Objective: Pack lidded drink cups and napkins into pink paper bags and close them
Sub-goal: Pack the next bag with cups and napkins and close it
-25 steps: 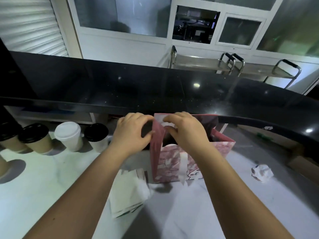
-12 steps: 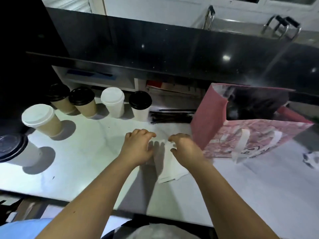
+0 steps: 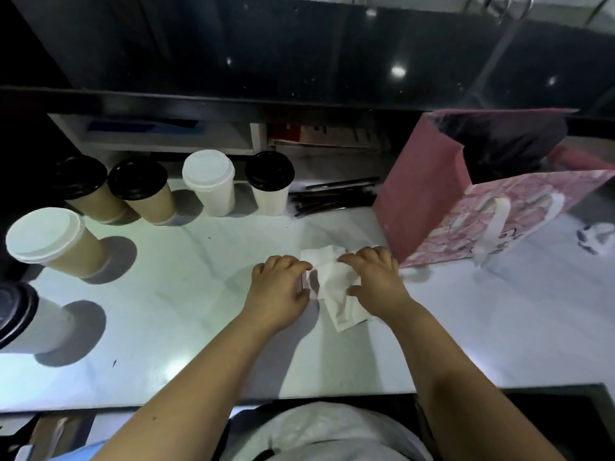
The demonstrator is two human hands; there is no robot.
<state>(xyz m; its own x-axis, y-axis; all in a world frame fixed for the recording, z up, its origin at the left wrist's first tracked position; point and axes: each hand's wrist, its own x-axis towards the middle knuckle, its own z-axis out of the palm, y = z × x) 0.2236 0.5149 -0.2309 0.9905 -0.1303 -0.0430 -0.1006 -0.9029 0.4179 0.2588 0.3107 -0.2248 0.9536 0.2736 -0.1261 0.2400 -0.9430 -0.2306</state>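
Since a second ago you've left the pink paper bag (image 3: 429, 201); both hands, left hand (image 3: 278, 287) and right hand (image 3: 374, 281), pinch the napkins (image 3: 332, 281). Thin sheets may tear or separate.

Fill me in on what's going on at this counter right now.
A person is packing drinks to go. Both hands, left hand and right hand, are on the white napkins lying on the counter, gathering or separating them. The pink paper bag stands open just to the right. Six lidded cups wait at the left and back, beside black straws. Whether the bag holds a cup cannot be told.
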